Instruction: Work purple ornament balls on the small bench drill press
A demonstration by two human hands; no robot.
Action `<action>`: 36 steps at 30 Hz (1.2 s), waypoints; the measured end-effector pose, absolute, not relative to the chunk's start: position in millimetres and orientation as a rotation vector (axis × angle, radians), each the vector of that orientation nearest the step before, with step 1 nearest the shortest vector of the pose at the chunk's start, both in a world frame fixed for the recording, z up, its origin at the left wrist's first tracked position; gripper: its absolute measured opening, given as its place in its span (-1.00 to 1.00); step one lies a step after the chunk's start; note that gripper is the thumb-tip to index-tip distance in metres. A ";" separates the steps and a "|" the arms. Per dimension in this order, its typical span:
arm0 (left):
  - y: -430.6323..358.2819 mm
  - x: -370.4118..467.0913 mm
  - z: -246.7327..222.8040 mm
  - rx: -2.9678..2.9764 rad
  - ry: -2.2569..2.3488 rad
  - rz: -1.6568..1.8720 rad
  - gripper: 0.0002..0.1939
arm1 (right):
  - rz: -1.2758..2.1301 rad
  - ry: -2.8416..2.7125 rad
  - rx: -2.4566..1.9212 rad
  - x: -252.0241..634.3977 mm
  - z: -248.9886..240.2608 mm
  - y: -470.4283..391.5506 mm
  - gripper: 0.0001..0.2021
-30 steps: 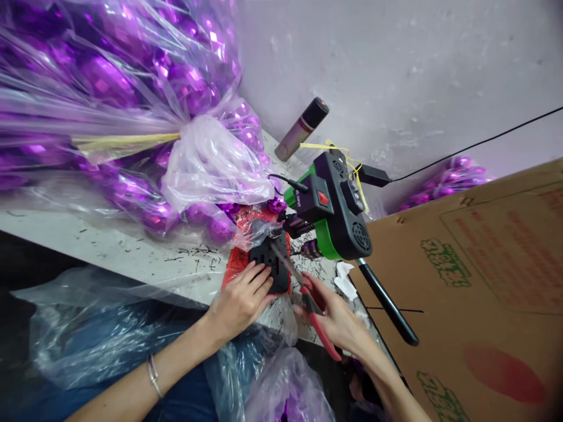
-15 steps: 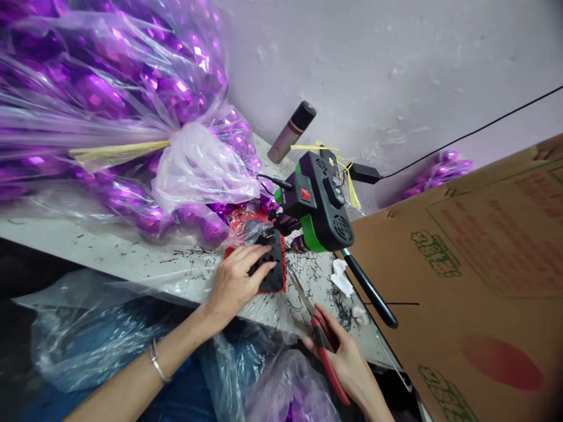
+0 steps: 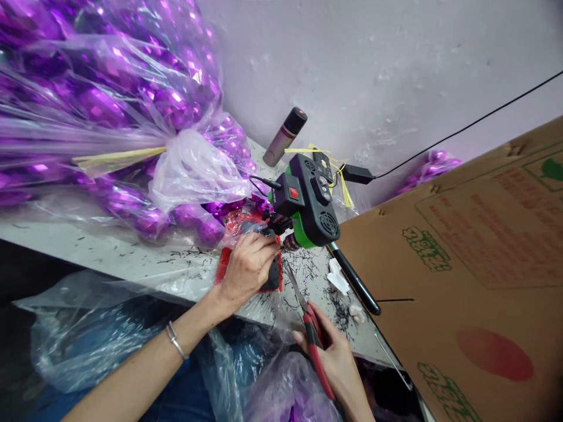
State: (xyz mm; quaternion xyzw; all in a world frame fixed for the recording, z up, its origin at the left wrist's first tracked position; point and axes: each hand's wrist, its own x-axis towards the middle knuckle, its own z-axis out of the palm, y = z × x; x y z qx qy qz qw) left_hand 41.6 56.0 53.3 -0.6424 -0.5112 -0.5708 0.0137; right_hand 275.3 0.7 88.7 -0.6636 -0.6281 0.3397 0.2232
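My left hand (image 3: 248, 266) is over a small black block (image 3: 271, 276) on a red pad (image 3: 223, 264). Its fingers are pressed together at the block's upper end; whatever they may pinch is too small to make out. My right hand (image 3: 336, 351) is wrapped round pliers (image 3: 315, 351) with red and black handles, whose long jaws point up and left towards the block. Just beyond my left hand stands a black and green device (image 3: 314, 196) with a red switch.
Plastic bags of shiny purple balls (image 3: 105, 105) fill the left. A dark-capped bottle (image 3: 285, 136) stands behind the device. A cardboard box (image 3: 475, 264) borders the right. Black scraps and crumpled white paper (image 3: 338, 276) litter the white table (image 3: 145, 264).
My left hand has moved up and right over the block, and its spread fingers have closed together. The pliers stay in my right hand. The view has shifted slightly.
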 end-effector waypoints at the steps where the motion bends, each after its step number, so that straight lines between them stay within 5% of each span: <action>1: 56.3 40.6 53.2 -2.021 -1.557 -1.729 -0.79 | 0.933 -1.740 -1.828 275.4 88.8 0.4 -0.34; 36: 44.5 59.5 71.7 -1.866 -1.675 -1.311 -0.84 | 0.974 -1.736 -1.875 274.3 81.6 -13.3 -0.37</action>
